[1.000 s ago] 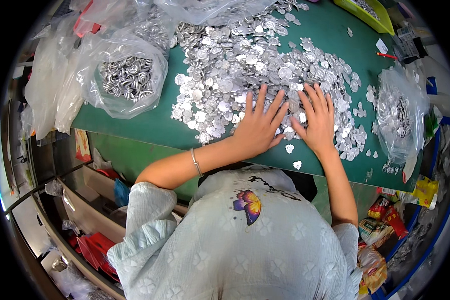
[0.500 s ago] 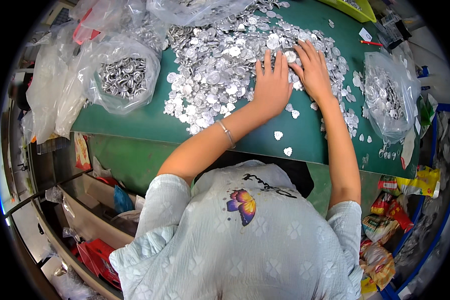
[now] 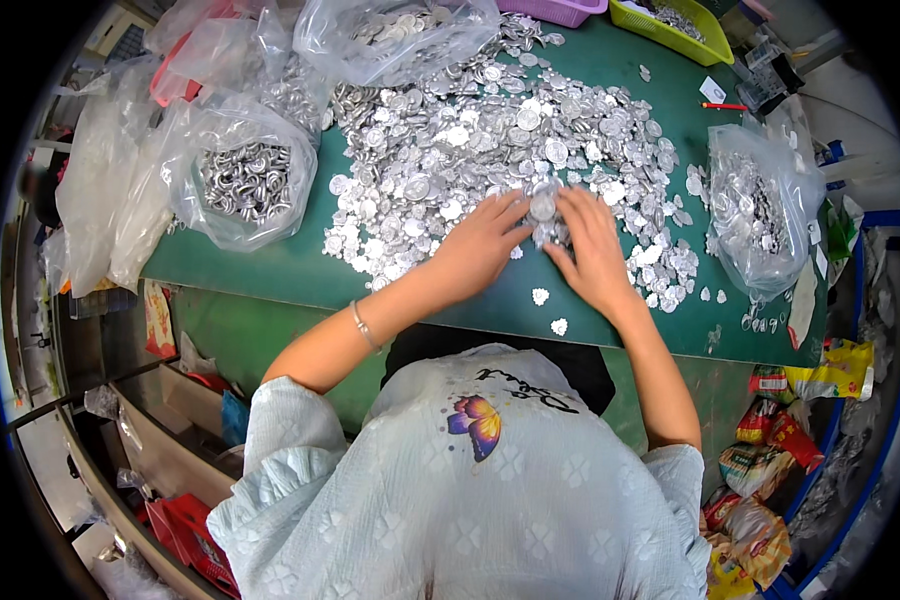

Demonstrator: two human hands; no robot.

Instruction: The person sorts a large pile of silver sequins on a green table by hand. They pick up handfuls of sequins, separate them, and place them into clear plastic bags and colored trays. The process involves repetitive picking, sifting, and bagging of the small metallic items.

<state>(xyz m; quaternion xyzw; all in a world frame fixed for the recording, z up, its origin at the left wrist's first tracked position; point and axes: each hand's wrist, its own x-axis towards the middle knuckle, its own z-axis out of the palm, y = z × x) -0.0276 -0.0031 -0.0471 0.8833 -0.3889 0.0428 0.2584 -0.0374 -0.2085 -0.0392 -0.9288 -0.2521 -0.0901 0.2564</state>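
Observation:
A broad heap of small flat silver metal charms [image 3: 425,165], some round and some scalloped, covers the middle of the green table. At its near edge, my left hand [image 3: 473,248] lies palm down with fingers stretched out and thumb apart. Facing it, my right hand [image 3: 592,250] has curved fingers, with a gap between them and the thumb. A small cluster of charms [image 3: 544,212] sits between both hands, touched by the fingertips. Two loose scalloped charms [image 3: 540,296] lie nearer to me. What is under my palms is hidden.
Clear plastic bags of metal pieces stand at the left [image 3: 305,190], the back [image 3: 315,45] and the right [image 3: 805,215]. Purple [image 3: 560,12] and yellow-green [image 3: 718,45] baskets sit at the far edge. A red pen [image 3: 723,107] lies at the far right.
Both hands have drawn back toward me from the middle of the heap, and a cluster of charms now lies between them. The view has shifted, showing more of the table's far side.

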